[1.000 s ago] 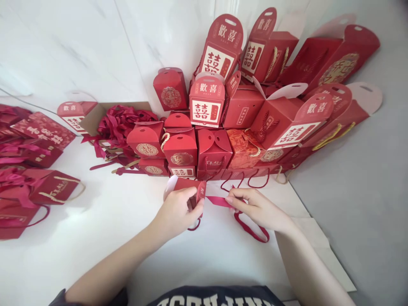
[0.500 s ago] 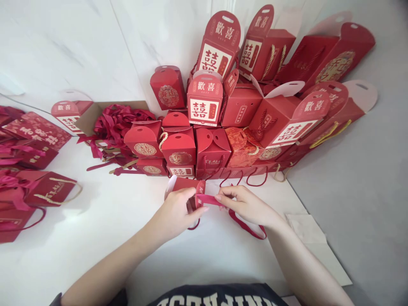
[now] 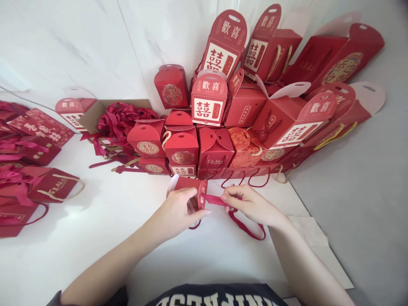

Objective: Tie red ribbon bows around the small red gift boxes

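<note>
In the middle of the white table a small red gift box [image 3: 188, 183] sits tilted, its printed flap [image 3: 203, 193] facing right. My left hand [image 3: 183, 208] is closed around the near side of the box, with the thumb stretched along below the flap. A crimson ribbon [image 3: 215, 199] runs from the flap to my right hand [image 3: 245, 204], which pinches it between thumb and fingers. The ribbon's loose length hangs in a loop below my right hand. Part of the box is hidden behind my left hand, and a dark red cord shows beneath it.
Several red gift boxes [image 3: 215, 146] are stacked along the back. A cardboard box [image 3: 92, 114] full of crimson ribbons [image 3: 126, 119] stands at their left. More boxes tied with ribbon [image 3: 52, 182] lie at the far left. A white sheet [image 3: 310, 231] lies at the right edge.
My right hand has shifted slightly right, and the ribbon now stretches from the flap's face instead of lying across it. My left hand keeps its hold on the box. The view has shifted a little.
</note>
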`<state>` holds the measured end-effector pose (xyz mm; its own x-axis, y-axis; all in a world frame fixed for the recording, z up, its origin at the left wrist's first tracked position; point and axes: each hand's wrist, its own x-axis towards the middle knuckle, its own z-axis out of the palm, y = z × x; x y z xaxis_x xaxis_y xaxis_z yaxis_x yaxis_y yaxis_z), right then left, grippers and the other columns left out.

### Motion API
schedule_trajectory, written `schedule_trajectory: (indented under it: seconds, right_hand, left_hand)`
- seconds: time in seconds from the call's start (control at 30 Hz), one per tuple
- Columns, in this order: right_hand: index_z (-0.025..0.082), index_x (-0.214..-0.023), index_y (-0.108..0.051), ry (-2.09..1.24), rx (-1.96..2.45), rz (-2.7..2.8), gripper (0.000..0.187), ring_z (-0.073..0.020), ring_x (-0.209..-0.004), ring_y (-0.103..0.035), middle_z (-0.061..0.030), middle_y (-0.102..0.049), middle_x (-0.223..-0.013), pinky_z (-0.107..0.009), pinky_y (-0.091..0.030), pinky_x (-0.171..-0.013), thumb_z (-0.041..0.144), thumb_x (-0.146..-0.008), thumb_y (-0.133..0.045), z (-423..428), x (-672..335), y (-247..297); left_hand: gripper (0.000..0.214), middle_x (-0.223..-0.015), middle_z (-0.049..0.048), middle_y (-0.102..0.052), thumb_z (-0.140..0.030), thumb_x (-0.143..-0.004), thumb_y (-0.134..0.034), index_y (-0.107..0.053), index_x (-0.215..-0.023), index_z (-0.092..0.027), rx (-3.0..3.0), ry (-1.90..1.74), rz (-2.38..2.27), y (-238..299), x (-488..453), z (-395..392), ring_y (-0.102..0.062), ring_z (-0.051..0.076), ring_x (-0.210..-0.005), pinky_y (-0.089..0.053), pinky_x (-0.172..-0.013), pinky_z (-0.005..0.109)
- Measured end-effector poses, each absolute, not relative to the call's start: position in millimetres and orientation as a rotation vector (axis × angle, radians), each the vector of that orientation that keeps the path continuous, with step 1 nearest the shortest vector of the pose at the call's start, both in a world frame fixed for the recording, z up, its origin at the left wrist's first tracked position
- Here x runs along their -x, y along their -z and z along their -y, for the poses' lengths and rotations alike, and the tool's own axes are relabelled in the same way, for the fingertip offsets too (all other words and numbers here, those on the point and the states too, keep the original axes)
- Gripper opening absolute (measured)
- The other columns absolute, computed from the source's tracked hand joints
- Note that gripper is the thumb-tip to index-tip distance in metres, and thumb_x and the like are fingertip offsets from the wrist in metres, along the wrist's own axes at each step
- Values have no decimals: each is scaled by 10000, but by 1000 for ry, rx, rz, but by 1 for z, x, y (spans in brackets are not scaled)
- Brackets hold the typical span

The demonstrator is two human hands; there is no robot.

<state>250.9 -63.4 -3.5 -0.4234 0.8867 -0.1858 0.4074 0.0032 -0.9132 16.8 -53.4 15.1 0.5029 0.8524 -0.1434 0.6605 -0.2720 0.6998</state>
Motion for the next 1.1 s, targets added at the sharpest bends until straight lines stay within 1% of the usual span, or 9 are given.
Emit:
schedule_trajectory:
  seconds: [0.2, 0.37, 0.53, 0.67, 0.77, 0.83, 0.9, 1.0, 1.1]
  right_hand:
    - [170, -697, -590, -1476, 1264, 1777, 381, -134, -658, -533, -4, -591, -686, -262, -391, -645, 431, -951, -481, 62, -249, -2]
    - [175, -721, -600, -1482, 1240, 1759, 398, -138, -649, -519, -6, -581, -690, -264, -395, -629, 471, -951, -468, 61, -248, -1]
    - [168, -747, -619, -1458, 1242, 1809, 397, -151, -705, -554, -21, -617, -732, -267, -412, -680, 462, -957, -456, 58, -242, 4]
    - [178, -723, -583, -1343, 1267, 1845, 389, -127, -659, -502, 13, -556, -684, -245, -377, -640, 449, -964, -443, 58, -231, 5]
    - [185, -707, -549, -1262, 1283, 1886, 359, -110, -623, -453, 37, -499, -652, -232, -347, -609, 417, -963, -451, 58, -224, 4]
    - [188, -707, -540, -1214, 1296, 1931, 345, -107, -612, -440, 43, -480, -644, -230, -338, -601, 397, -966, -448, 58, -222, 4]
    - [190, -688, -522, -1142, 1327, 1980, 351, -110, -603, -440, 43, -472, -631, -235, -335, -597, 384, -970, -440, 58, -223, 2]
    - [195, -676, -520, -1001, 1376, 2028, 346, -131, -634, -496, 19, -527, -669, -255, -370, -625, 353, -972, -438, 57, -228, 0]
    - [196, -727, -579, -923, 1285, 2007, 300, -186, -923, -603, -64, -646, -1011, -311, -441, -825, 314, -971, -452, 56, -231, -2]
  left_hand:
    - [210, -887, 15, -607, -413, -863, -601, -664, -884, -213, -2237, -226, -1220, -19, -13, 62, -608, 172, -823, -484, -782, 297]
    - [208, -908, 31, -629, -358, -899, -545, -700, -933, -224, -2293, -190, -1228, -26, -10, 67, -620, 190, -846, -481, -816, 312]
    - [253, -794, 15, -684, -412, -899, -533, -682, -877, -209, -2067, -244, -1296, -36, -11, 66, -644, 163, -711, -488, -661, 259]
    - [345, -619, -18, -651, -502, -922, -459, -642, -906, -210, -1889, -318, -1397, -36, -9, 60, -649, 154, -559, -483, -571, 250]
    - [345, -592, -23, -633, -459, -954, -391, -599, -1073, -210, -1776, -342, -1382, -30, -8, 56, -659, 157, -503, -498, -526, 243]
    - [378, -583, -29, -619, -410, -967, -355, -507, -1259, -224, -1727, -330, -1359, -26, -8, 54, -653, 161, -466, -489, -472, 234]
    - [417, -585, -29, -610, -391, -973, -324, -432, -1346, -237, -1721, -291, -1339, -24, -8, 54, -636, 159, -430, -466, -433, 227]
    - [340, -586, -8, -594, -364, -970, -319, -558, -1161, -216, -1937, -187, -1387, -26, -10, 58, -620, 166, -436, -438, -451, 241]
    - [308, -619, 41, -620, -320, -963, -327, -610, -927, -203, -2282, -18, -1481, -32, -12, 66, -656, 231, -563, -431, -525, 289]
